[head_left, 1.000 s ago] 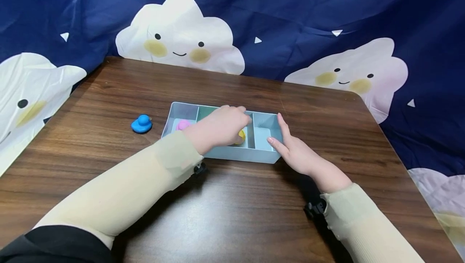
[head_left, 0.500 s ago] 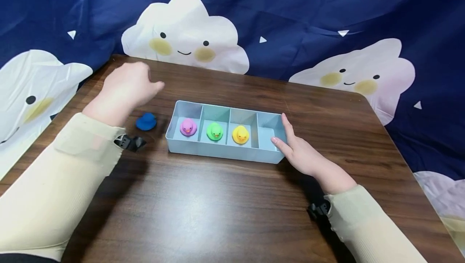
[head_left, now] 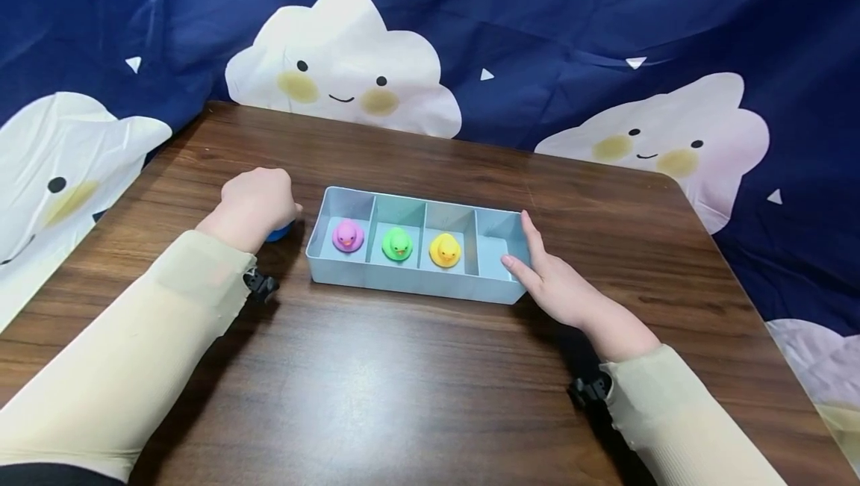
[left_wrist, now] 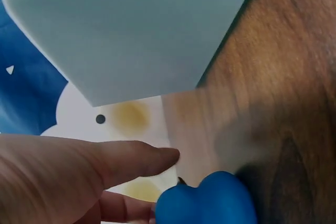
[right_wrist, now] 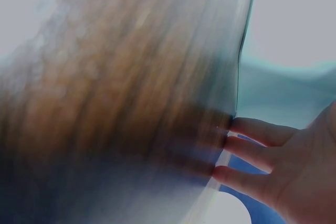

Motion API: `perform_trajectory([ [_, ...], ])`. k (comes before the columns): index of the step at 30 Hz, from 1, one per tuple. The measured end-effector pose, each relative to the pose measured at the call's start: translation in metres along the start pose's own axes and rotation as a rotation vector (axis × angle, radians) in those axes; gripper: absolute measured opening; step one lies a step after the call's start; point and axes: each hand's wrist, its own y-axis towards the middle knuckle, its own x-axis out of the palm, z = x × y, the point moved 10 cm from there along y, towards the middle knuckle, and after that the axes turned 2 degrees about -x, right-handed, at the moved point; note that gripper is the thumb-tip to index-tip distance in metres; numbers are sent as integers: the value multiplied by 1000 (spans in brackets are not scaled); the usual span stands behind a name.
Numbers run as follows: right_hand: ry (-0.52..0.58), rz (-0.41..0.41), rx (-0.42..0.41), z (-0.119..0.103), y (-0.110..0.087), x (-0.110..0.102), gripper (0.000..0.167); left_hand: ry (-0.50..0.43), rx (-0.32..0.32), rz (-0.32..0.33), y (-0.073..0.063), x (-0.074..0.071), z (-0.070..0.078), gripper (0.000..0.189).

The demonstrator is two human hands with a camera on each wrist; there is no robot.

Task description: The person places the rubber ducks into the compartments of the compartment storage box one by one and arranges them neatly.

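My left hand (head_left: 258, 202) is lowered over a blue rubber duck (head_left: 279, 233), covering most of it in the head view. In the left wrist view the thumb (left_wrist: 152, 159) is straight and apart from the duck, and a fingertip lies close beside it. A light blue divided box (head_left: 410, 281) holds a purple duck (head_left: 348, 236), a green duck (head_left: 397, 244) and a yellow duck (head_left: 446, 250), each in its own compartment. At the box's right end my right hand (head_left: 561, 288) holds the end wall, thumb over the rim and fingers outside.
The rightmost compartment (head_left: 496, 247) of the box shows only its bare floor. All stands on a brown wooden table (head_left: 416, 396). Behind its far edge hangs a dark blue cloth (head_left: 510, 8) printed with white clouds.
My left hand has left the yellow duck in the box, swung left, then come down over the blue duck. The right hand stays at the box's end.
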Motion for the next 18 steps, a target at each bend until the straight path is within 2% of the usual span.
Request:
perform_trajectory([
  [9, -12, 4, -9, -4, -2, -2, 81, -15, 26, 2, 2, 3, 0, 33],
  [18, -8, 0, -5, -2, -3, -2, 81, -40, 67, 28, -1, -4, 7, 30],
])
